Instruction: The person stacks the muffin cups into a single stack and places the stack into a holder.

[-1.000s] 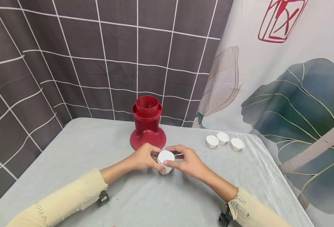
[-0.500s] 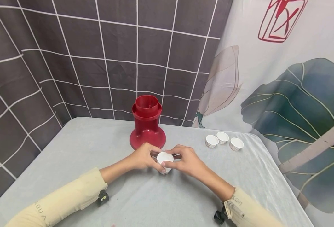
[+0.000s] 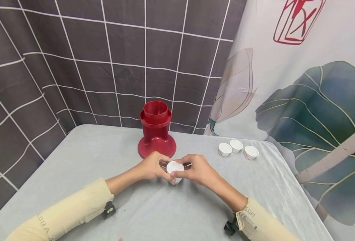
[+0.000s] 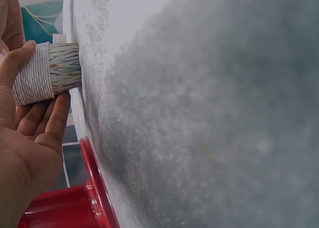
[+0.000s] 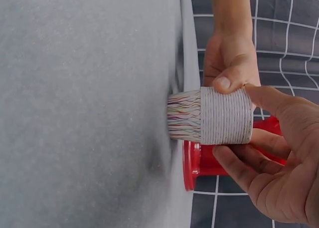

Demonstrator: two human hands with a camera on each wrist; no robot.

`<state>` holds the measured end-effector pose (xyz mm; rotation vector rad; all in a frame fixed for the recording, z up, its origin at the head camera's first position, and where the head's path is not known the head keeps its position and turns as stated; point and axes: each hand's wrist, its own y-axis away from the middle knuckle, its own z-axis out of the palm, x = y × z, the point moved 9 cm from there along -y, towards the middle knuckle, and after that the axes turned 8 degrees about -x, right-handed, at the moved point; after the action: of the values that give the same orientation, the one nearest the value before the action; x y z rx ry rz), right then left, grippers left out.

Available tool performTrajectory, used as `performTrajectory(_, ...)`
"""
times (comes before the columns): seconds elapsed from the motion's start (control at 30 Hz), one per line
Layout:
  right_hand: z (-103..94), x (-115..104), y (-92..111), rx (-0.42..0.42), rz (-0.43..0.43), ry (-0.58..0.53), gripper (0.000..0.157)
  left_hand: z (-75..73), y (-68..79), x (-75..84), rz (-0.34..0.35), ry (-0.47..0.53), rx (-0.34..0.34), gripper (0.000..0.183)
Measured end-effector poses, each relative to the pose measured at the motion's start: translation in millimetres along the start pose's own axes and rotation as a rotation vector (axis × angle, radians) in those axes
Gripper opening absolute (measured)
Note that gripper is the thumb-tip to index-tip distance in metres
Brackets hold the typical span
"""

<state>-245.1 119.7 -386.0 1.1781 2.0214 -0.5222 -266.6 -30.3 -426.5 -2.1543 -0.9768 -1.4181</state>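
A stack of white paper baking cups point(image 3: 175, 166) stands upright on the cloth near the middle of the table. Its many nested rims show in the right wrist view, above a lower wall with coloured wavy lines point(image 5: 184, 115). My left hand point(image 3: 154, 166) holds the stack from the left, thumb on the near side and fingers behind. From the right, my right hand point(image 3: 198, 169) grips it near the top, thumb at the upper rim, fingers curled round the far side. Part of the right fingers is hidden behind the stack in the head view.
Just behind the hands stands a red plastic holder point(image 3: 156, 132) with a round base and an open tube on top. Three single baking cups point(image 3: 224, 149) sit at the back right of the grey cloth-covered table point(image 3: 105, 147). Dark gridded and floral curtains hang behind.
My right hand and forearm have shifted slightly left, and the top of the stack has moved a little left too. My left hand stays almost still, with both hands keeping their hold.
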Motion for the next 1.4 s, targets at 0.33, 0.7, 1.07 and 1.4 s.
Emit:
performTrajectory(0.33, -1.2, -0.7, -1.3, 0.004, 0.046, 0.032, 0.042, 0.2, -0.4, -0.1, 0.001, -0.006, -0.001, 0.045)
performTrajectory(0.7, -1.2, -1.6, -1.5, 0.023, 0.092, 0.028, 0.046, -1.2, -1.7, 1.0, 0.005, -0.033, 0.007, 0.044)
performTrajectory(1.07, 0.1, -3.4, 1.8, -0.023, -0.025, 0.031, 0.041, -1.6, -2.6, 2.6, -0.003, -0.043, -0.014, 0.044)
performTrajectory(1.4, -4.2, 2.0, 5.5, -0.037, -0.017, 0.013, 0.046, 1.3, -0.9, 3.0, 0.006, 0.029, -0.020, 0.053)
